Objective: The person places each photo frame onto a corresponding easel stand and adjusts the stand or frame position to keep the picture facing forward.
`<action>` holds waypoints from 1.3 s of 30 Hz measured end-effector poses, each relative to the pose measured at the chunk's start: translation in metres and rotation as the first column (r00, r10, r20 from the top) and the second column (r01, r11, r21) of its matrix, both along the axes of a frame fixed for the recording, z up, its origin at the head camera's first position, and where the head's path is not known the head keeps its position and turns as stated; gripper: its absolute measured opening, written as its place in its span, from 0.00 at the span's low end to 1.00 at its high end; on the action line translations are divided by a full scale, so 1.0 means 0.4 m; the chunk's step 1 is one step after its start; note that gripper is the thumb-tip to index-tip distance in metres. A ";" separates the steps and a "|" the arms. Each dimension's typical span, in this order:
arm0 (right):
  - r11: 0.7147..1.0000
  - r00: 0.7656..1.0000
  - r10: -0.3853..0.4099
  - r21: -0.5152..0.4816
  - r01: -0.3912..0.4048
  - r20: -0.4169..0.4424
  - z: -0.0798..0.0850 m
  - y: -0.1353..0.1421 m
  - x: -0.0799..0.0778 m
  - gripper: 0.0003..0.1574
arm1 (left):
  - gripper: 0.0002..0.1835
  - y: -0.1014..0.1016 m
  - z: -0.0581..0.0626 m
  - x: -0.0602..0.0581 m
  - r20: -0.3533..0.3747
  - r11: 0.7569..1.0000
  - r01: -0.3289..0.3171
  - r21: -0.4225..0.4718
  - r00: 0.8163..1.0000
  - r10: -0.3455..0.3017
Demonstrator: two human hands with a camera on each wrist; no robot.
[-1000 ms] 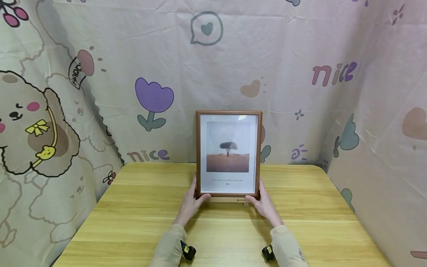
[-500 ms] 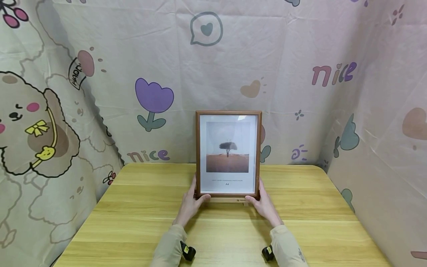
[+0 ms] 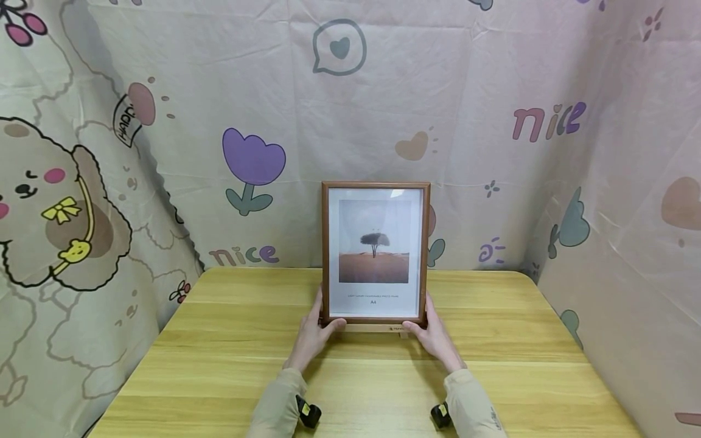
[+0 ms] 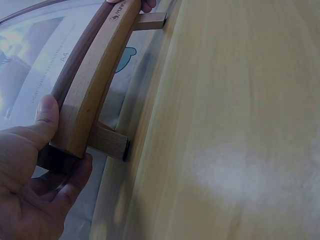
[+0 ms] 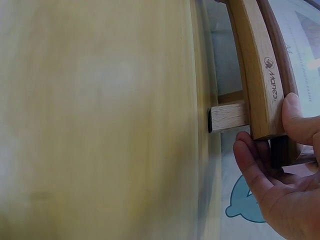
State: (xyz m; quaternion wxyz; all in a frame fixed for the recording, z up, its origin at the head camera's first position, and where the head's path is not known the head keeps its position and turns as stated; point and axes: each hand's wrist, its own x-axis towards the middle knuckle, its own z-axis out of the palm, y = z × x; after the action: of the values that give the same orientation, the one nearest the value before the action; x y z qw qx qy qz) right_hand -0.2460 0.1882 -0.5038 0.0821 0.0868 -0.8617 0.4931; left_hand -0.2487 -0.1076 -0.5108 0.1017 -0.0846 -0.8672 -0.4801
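A brown-rimmed picture frame (image 3: 374, 243) with a lone-tree print stands upright near the table's back. Its lower edge rests on a pale wooden stand (image 3: 364, 328), whose short feet (image 4: 111, 141) show in the left wrist view. My left hand (image 3: 311, 334) grips the frame's lower left corner, thumb on the front and fingers curled behind and below. At the lower right corner my right hand (image 3: 435, 340) holds it the same way, with its thumb (image 5: 295, 117) on the front rim. The back of the frame is hidden.
The light wooden table (image 3: 230, 359) reaches toward me and to both sides of the frame. A printed cloth (image 3: 350, 121) hangs close behind the table and along its left and right sides.
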 end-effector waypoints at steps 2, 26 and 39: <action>1.000 1.000 0.003 0.000 -0.003 0.004 0.000 0.001 0.000 0.60 | 0.54 0.000 0.000 0.000 0.000 1.000 -0.001 -0.003 1.000 0.001; 0.998 0.999 0.035 0.056 -0.035 -0.012 0.007 -0.001 0.006 0.58 | 0.55 -0.001 0.003 0.011 0.081 0.999 -0.002 0.036 0.997 -0.001; 0.982 0.996 0.027 0.186 -0.043 0.087 0.010 0.030 0.030 0.61 | 0.55 -0.031 0.007 0.045 0.117 0.999 0.032 -0.044 0.993 -0.027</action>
State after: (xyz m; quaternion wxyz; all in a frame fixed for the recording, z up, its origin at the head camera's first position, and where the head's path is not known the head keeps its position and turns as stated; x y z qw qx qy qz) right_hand -0.2338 0.2004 -0.4998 0.0284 0.0883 -0.9055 0.4141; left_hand -0.2307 -0.1199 -0.5079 0.0417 -0.0716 -0.8810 -0.4657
